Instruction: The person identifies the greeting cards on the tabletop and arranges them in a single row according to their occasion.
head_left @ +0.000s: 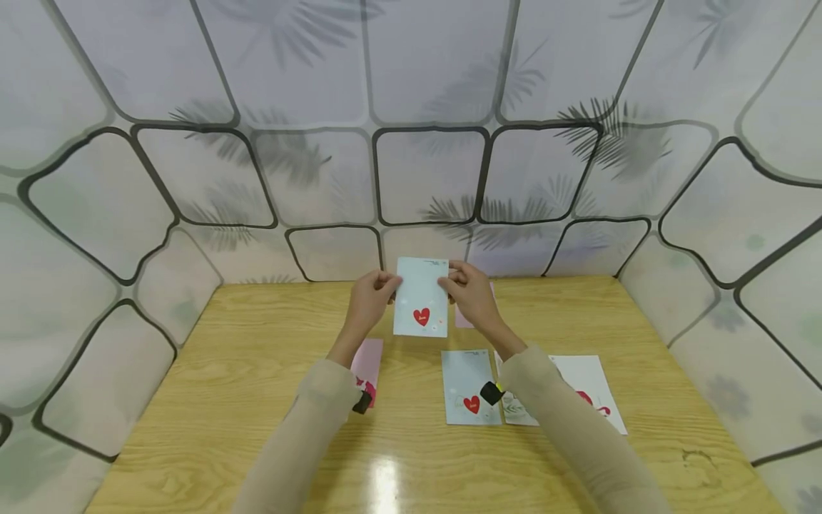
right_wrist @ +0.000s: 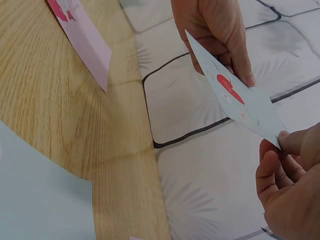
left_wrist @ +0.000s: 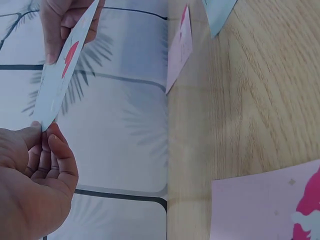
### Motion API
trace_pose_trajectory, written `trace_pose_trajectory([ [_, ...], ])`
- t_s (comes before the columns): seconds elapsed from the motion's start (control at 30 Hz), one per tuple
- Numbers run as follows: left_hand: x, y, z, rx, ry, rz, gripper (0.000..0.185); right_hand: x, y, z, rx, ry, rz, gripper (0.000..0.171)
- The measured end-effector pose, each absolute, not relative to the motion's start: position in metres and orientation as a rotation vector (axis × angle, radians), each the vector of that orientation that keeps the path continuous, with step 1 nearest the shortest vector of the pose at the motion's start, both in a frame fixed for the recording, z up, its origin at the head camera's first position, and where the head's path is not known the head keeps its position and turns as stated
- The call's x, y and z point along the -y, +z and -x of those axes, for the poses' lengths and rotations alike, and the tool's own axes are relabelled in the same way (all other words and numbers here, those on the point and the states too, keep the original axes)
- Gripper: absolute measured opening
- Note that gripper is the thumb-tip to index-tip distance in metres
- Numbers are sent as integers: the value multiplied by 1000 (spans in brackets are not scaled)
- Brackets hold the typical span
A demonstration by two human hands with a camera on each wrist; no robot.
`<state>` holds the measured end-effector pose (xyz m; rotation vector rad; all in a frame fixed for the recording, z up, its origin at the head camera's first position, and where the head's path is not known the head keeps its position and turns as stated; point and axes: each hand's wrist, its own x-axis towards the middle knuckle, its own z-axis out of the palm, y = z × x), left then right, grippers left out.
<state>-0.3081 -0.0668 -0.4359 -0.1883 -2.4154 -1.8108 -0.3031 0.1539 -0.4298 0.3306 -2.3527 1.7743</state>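
Observation:
A pale blue card [head_left: 420, 293] with a red heart is held up above the far part of the table, between both hands. My left hand [head_left: 371, 303] pinches its left edge between thumb and fingers, as the left wrist view also shows. On the opposite edge my right hand [head_left: 474, 296] grips it the same way, thumb in front. Beneath the right forearm lies a similar blue card [head_left: 464, 378] with a red heart. A pink card [head_left: 367, 360] is partly covered by the left forearm, and another pink card [head_left: 464, 318] is mostly hidden behind the right hand.
To the right, a white card [head_left: 581, 378] with red print lies partly under the right sleeve, beside a further white card [head_left: 516, 412] with green leaves. The wooden table [head_left: 257, 371] meets a patterned curtain-like backdrop [head_left: 424, 178] at the back and sides.

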Motion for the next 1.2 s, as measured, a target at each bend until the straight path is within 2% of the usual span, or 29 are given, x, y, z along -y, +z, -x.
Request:
trace_pose_trajectory([
  [0.33,67,-426,296,2371,-1849,212,22,-157,-432,291,2268,1837,-436,47],
  [0.6,67,-424,292,2314,-1846,257,25,-153,-417,268,2313,1861,-502,51],
  [0.83,67,-424,286,2314,-1830,287,23,-156,-436,269,2315,1813,-530,48],
  [1.2,64,-426,270,2389,-1797,238,17,-156,-439,261,2263,1789,-469,19],
])
